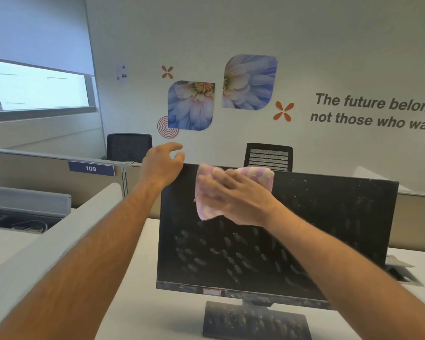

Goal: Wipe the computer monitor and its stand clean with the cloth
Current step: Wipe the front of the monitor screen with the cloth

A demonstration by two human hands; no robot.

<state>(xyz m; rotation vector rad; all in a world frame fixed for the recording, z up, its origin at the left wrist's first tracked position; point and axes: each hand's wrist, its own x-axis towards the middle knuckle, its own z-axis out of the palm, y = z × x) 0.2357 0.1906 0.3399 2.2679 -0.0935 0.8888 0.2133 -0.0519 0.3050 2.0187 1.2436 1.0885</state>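
Note:
A black monitor [329,229] stands on the white desk, its dark screen dusty and covered in smudged fingerprints. Its flat rectangular stand [255,322] below is also speckled with dust. My right hand [241,200] presses a pink, purple and cream cloth [206,197] flat against the upper left part of the screen. My left hand [162,165] rests at the monitor's top left corner, fingers curled loosely over the edge.
The white desk [157,303] runs under the monitor. A beige partition [35,177] with a "109" label stands at the left, two black office chairs [269,157] stand behind, and a cable hatch [402,273] is open at the right.

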